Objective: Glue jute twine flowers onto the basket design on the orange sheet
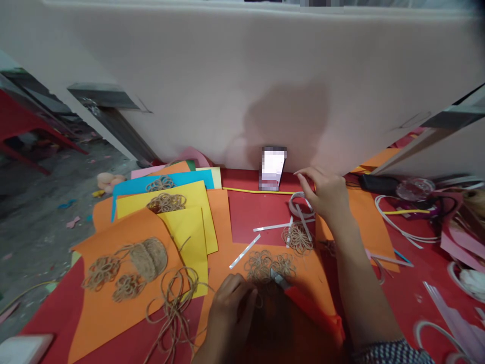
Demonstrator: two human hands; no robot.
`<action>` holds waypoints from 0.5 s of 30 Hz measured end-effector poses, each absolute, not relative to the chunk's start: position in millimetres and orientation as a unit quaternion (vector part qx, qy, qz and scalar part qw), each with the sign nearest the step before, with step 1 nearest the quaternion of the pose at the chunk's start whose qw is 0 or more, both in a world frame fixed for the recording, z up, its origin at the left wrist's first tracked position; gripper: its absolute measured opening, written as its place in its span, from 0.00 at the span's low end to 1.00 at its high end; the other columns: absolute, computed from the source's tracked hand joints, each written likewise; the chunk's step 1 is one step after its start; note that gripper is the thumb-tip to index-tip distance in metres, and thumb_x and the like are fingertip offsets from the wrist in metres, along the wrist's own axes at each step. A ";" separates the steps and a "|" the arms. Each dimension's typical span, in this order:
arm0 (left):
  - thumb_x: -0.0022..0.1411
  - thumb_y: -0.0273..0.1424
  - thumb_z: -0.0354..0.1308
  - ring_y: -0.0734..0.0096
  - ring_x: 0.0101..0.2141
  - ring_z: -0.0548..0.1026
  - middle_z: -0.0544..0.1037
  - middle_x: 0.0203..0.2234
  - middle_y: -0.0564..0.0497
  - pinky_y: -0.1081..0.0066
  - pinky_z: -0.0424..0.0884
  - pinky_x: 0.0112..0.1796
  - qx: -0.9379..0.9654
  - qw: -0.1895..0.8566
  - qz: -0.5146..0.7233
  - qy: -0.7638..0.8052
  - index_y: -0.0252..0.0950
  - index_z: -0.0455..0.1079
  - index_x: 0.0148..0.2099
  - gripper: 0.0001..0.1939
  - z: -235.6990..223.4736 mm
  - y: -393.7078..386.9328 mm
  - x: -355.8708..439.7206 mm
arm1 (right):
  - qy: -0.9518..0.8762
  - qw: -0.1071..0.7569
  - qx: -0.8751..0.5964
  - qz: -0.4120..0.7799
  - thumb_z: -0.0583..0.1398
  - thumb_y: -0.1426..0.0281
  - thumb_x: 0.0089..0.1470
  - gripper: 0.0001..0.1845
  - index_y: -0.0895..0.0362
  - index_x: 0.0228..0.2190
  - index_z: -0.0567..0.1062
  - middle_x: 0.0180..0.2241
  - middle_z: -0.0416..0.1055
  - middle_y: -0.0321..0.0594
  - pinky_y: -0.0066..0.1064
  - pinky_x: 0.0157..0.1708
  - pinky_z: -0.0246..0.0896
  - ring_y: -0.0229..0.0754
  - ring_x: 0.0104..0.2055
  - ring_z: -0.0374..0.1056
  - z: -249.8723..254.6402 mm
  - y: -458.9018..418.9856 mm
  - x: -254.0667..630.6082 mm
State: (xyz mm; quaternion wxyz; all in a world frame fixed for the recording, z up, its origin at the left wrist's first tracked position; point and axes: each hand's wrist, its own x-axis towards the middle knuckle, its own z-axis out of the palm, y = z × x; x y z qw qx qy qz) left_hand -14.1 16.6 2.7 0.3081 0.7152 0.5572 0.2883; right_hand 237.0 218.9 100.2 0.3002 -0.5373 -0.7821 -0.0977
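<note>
Near the table's [397,296] front edge, my left hand [234,303] is curled, a twine loop [260,300] showing at its fingertips; I can't tell how firmly it's held. My right hand [328,197] hovers beside the tape roll [291,206], thumb and index apart, apparently bare. I'd pinch the loop where it crosses and keep slack off the red-handled cutter [303,301]. I count seven twine flowers [298,237], four toward the left edge, plus one twine ball [149,259] and one phone [273,167].

My right sleeve [396,352] is a dark and pale cloth in a small, tight check, ending partway along my forearm [361,278]. Beyond it my right hand [326,194] is bare, and so is my left hand [232,302].
</note>
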 end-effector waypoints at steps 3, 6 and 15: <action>0.70 0.28 0.48 0.67 0.35 0.72 0.74 0.29 0.47 0.69 0.67 0.36 0.731 0.271 0.304 0.547 0.36 0.73 0.33 0.15 3.7 19.2 -15.6 | -0.780 0.305 -0.536 -0.103 0.51 0.66 0.66 0.14 0.54 0.40 0.76 0.38 0.77 0.42 0.35 0.37 0.58 0.45 0.39 0.71 103.8 214.3 238.9; 0.70 0.27 0.49 0.64 0.39 0.72 0.76 0.35 0.45 0.66 0.69 0.39 0.760 0.196 0.298 0.543 0.37 0.76 0.44 0.13 5.0 21.5 -18.8 | -0.777 0.314 -0.536 -0.105 0.51 0.66 0.66 0.14 0.54 0.41 0.76 0.38 0.77 0.42 0.35 0.37 0.59 0.45 0.39 0.71 113.5 203.3 241.4; 0.68 0.31 0.50 0.55 0.59 0.67 0.72 0.58 0.45 0.58 0.72 0.53 0.806 0.129 0.234 0.528 0.44 0.60 0.68 0.27 43.3 -31.8 -54.0 | -0.748 0.381 -0.525 -0.140 0.55 0.66 0.64 0.10 0.51 0.40 0.77 0.37 0.77 0.40 0.36 0.40 0.63 0.44 0.39 0.73 160.2 134.5 252.2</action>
